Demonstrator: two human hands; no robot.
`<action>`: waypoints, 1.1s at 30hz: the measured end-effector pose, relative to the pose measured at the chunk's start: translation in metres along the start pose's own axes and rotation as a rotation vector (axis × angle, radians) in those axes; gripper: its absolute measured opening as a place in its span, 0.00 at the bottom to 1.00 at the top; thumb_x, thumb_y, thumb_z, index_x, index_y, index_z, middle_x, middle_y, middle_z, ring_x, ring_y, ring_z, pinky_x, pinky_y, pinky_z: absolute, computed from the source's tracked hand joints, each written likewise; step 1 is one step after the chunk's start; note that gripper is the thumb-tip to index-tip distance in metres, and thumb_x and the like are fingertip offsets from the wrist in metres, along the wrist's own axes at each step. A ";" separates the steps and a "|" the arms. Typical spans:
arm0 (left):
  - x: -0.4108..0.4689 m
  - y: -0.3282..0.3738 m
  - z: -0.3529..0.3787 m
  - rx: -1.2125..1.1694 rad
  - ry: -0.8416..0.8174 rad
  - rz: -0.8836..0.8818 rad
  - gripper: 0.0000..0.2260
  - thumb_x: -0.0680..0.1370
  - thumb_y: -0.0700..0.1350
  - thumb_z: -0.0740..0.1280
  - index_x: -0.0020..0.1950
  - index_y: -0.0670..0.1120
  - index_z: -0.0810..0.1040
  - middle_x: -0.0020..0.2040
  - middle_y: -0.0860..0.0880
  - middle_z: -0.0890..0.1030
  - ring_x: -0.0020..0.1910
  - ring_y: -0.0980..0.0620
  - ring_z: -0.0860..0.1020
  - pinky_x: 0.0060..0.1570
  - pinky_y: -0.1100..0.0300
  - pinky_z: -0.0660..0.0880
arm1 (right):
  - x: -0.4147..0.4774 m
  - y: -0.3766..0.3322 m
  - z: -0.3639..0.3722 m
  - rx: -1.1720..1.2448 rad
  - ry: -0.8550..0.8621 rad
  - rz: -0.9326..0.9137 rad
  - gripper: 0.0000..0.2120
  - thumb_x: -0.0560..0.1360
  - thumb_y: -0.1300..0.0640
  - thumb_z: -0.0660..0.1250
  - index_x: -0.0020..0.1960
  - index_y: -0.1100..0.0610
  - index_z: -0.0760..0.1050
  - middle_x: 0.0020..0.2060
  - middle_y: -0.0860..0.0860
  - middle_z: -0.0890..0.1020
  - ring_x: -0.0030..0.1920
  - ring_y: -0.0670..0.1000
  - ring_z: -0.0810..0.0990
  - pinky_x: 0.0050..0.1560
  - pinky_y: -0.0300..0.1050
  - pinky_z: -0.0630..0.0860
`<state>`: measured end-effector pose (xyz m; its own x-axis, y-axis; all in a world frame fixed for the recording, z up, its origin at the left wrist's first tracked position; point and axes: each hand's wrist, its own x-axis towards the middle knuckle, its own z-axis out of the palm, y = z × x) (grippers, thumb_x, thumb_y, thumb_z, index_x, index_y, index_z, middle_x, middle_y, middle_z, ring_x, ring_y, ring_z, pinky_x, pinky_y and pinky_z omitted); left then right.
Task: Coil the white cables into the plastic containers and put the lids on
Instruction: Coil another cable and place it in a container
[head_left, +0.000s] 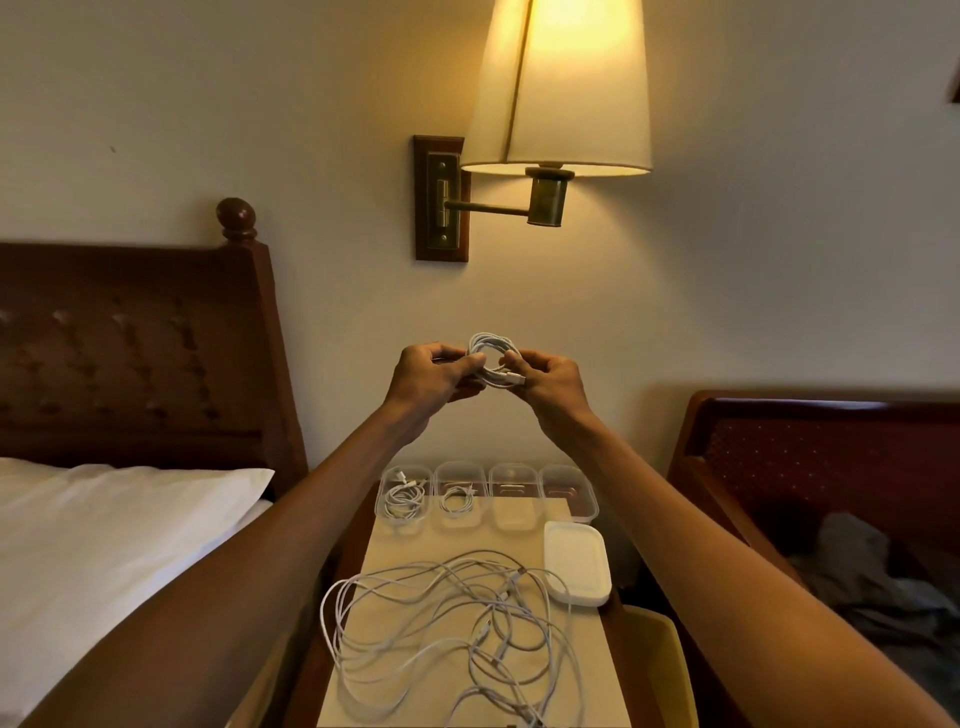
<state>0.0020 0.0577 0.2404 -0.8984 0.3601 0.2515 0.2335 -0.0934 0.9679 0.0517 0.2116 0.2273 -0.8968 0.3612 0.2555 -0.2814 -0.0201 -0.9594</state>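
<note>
A lit wall lamp (558, 88) glows over a small bedside table (395, 566) wedged between the bed (114, 525) and an armchair (831, 447). Both hands are up in the air above the table: the left hand (431, 376) and the right hand (545, 379) pinch opposite sides of a tight white coil (491, 358), fingers curled onto the loops, plug end by the right fingers. Down at the back of the table sits a row of four clear containers (569, 493), none lidded. The two on the left each hold a coiled cable (404, 501); the two on the right look empty. Nearer me, a loose tangle of white cables (441, 623) sprawls across the tabletop, and the stacked lids (576, 569) wait beside it. So I'd call it roughly midway: two packed, a third ready to drop in, the tangle and every lid to go.
</note>
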 end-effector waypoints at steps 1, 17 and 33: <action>0.000 -0.003 -0.002 0.003 0.002 -0.006 0.11 0.77 0.40 0.72 0.56 0.35 0.79 0.49 0.38 0.84 0.44 0.44 0.85 0.44 0.58 0.82 | 0.000 0.002 0.000 -0.011 0.019 -0.016 0.09 0.79 0.62 0.65 0.57 0.66 0.78 0.44 0.57 0.82 0.46 0.54 0.82 0.51 0.44 0.81; 0.020 -0.154 -0.040 0.638 0.110 0.041 0.07 0.81 0.48 0.66 0.50 0.47 0.81 0.42 0.52 0.84 0.39 0.56 0.81 0.41 0.60 0.78 | 0.034 0.144 -0.043 -0.223 0.003 0.262 0.09 0.76 0.64 0.68 0.55 0.65 0.81 0.46 0.60 0.84 0.44 0.53 0.82 0.47 0.45 0.81; 0.091 -0.353 -0.042 0.944 0.027 -0.196 0.13 0.77 0.52 0.64 0.50 0.45 0.82 0.47 0.42 0.84 0.49 0.41 0.81 0.47 0.49 0.78 | 0.128 0.296 -0.012 -0.772 -0.169 0.344 0.10 0.75 0.59 0.72 0.54 0.62 0.83 0.49 0.57 0.85 0.49 0.55 0.83 0.54 0.51 0.80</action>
<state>-0.1781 0.0844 -0.0783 -0.9587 0.2675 0.0965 0.2708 0.7553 0.5968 -0.1421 0.2626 -0.0255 -0.9458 0.3061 -0.1084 0.2708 0.5591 -0.7836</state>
